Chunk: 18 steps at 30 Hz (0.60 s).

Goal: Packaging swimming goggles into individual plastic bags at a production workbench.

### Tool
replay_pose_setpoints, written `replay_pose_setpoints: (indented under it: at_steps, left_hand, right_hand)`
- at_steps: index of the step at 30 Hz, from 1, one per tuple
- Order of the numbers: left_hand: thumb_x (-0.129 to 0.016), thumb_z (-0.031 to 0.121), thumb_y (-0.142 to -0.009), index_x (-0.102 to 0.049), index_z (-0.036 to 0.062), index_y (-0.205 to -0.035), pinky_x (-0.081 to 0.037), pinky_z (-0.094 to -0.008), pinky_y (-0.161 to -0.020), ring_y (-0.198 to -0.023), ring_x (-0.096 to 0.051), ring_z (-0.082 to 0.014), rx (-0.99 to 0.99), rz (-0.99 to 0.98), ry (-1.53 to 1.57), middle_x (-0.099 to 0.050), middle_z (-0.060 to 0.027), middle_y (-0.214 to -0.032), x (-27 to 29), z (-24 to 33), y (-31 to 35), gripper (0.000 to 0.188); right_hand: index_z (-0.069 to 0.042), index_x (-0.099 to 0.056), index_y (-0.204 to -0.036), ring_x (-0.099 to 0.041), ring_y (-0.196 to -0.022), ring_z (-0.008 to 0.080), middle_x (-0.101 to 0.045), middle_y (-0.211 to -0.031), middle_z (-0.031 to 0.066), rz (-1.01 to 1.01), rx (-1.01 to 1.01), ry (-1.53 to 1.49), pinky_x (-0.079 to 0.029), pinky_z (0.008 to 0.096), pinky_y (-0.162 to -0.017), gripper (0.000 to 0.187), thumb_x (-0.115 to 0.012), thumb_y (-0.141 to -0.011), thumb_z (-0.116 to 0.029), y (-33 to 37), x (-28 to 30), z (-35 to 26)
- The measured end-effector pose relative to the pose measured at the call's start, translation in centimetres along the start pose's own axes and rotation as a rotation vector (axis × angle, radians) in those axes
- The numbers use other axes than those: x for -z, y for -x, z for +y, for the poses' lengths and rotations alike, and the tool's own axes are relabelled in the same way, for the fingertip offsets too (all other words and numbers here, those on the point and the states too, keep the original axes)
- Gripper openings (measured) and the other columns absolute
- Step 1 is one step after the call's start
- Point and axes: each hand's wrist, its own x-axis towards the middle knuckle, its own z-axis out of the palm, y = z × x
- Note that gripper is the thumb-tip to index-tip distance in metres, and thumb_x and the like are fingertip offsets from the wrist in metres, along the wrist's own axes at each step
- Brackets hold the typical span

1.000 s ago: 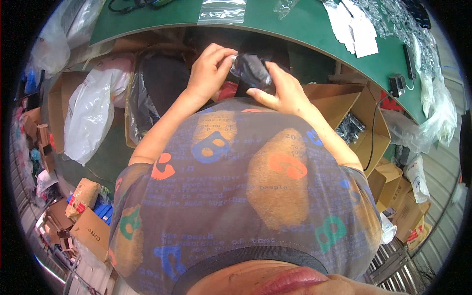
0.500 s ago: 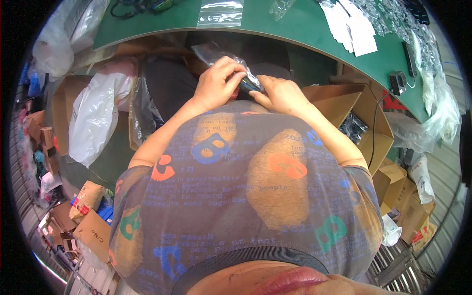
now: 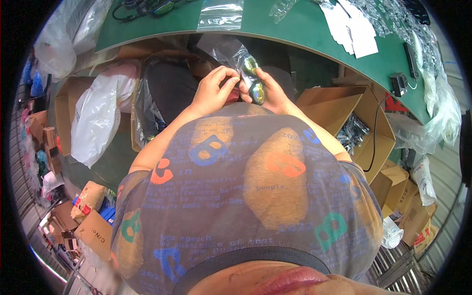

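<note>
Both hands, left hand [image 3: 212, 88] and right hand [image 3: 272, 93], grip the bagged goggles [image 3: 251, 79] held between them.

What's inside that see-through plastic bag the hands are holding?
Inside the clear plastic bag sits a pair of goggles with shiny greenish-gold lenses. The left hand and right hand grip its lower end and cover the rest of the goggles, so any strap is hidden.

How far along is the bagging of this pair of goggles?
Partly done: the goggles sit at the mouth of the clear bag, held between the left hand and right hand. The bag's upper part looks empty. Left to do: push them fully in. Another clear bag lies on the green table.
</note>
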Motion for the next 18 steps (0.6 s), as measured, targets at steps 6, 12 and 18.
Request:
replay_pose_setpoints:
  at_steps: [6,12,18]
  left_hand:
    - [-0.064,0.006,-0.095,-0.062,0.0006,-0.097,-0.05,-0.0331,-0.081,-0.089,-0.063,-0.0247,-0.009,0.117,0.062,-0.062,-0.0103,-0.094,-1.0,-1.1,0.5,0.006]
    - [-0.065,0.004,-0.094,-0.061,0.0022,-0.1,-0.049,-0.0341,-0.084,-0.094,-0.062,-0.0263,-0.052,0.2,0.115,-0.063,-0.0101,-0.099,-1.3,-1.6,0.2,0.008]
    - [-0.068,0.008,-0.089,-0.063,0.0083,-0.1,-0.044,-0.0407,-0.095,-0.099,-0.062,-0.0279,-0.436,-0.036,-0.338,-0.065,-0.0071,-0.102,-0.2,-0.6,-0.7,0.012]
  right_hand:
    - [-0.007,-0.057,-0.135,-0.066,-0.083,0.0185,-0.068,-0.097,0.0078,0.333,0.138,0.886,-0.053,0.032,-0.076,0.046,-0.053,-0.106,-0.042,0.2,-2.4,-0.9]
    - [-0.005,-0.054,-0.14,-0.069,-0.106,0.0391,-0.07,-0.113,0.0253,0.504,0.218,1.43,-0.053,0.0459,-0.088,0.053,-0.056,-0.102,-0.042,1.0,-3.9,-1.0]
    - [-0.003,-0.052,-0.14,-0.068,-0.107,0.0419,-0.069,-0.114,0.0279,0.589,0.292,1.869,-0.055,0.0501,-0.087,0.054,-0.057,-0.101,-0.039,1.4,-3.6,-1.5]
